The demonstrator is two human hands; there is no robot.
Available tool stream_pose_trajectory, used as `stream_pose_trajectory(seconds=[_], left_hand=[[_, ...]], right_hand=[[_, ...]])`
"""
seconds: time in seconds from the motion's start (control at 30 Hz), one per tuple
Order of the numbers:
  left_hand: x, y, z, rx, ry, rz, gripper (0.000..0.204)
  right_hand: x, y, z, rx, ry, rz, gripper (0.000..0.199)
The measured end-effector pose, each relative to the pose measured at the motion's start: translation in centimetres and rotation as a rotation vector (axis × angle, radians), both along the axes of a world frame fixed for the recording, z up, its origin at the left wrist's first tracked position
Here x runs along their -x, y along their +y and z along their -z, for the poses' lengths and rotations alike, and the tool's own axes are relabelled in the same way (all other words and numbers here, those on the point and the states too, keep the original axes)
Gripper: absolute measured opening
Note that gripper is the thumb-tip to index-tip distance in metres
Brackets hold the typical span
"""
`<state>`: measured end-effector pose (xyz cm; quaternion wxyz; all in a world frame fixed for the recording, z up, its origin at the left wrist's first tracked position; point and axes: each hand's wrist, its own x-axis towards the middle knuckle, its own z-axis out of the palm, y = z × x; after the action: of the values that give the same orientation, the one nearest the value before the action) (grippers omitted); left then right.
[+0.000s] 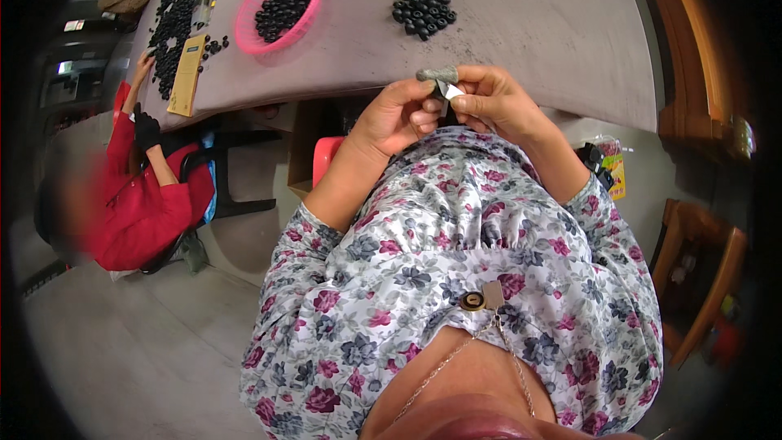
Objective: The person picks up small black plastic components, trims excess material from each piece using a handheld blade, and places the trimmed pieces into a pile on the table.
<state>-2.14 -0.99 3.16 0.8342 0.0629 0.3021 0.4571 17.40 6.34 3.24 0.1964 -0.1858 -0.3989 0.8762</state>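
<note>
My two hands meet just off the near edge of the table, in front of the floral shirt. My left hand is closed, thumb and fingertips pinching a small black piece that its fingers mostly cover. From the right, my right hand pinches a small white, flat-looking piece against the black one. A grey fingertip cover wraps the right index finger, which reaches over the left thumb. What kind of parts these are cannot be made out.
On the table, beyond my hands, lies a pile of black ring-like parts. A pink basket holds more. A cardboard strip lies near loose black parts at left. A person in red sits there. Wooden chair at right.
</note>
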Motion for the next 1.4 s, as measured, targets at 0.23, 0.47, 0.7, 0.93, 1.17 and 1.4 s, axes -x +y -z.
stream_pose_trajectory(seconds=[0.23, 0.47, 0.7, 0.93, 1.17, 1.4], left_hand=[[6.8, -0.2, -7.1, -0.3, 0.791, -0.179, 0.01], [17.5, 3.6, -12.6, -0.492, 1.894, -0.356, 0.015], [8.4, 1.8, -7.4, -0.627, 1.639, -0.189, 0.018], [0.7, 0.2, -3.1, -0.403, 1.101, -0.16, 0.017], [-0.7, 0.6, -1.7, -0.413, 1.063, -0.162, 0.018], [-1.8, 0.7, -1.2, -0.4, 1.035, -0.15, 0.014]], right_hand=[[1.9, -2.8, -2.2, 0.078, -0.028, 0.138, 0.018], [2.6, -3.9, -4.7, 0.088, -0.074, 0.135, 0.011], [2.5, -3.6, -3.0, -0.084, -0.117, 0.129, 0.011], [1.0, -2.4, -0.2, -0.221, -0.176, 0.225, 0.02], [0.0, -1.8, 0.0, -0.343, -0.279, 0.278, 0.021], [0.3, -1.9, 1.2, -0.408, -0.279, 0.297, 0.024]])
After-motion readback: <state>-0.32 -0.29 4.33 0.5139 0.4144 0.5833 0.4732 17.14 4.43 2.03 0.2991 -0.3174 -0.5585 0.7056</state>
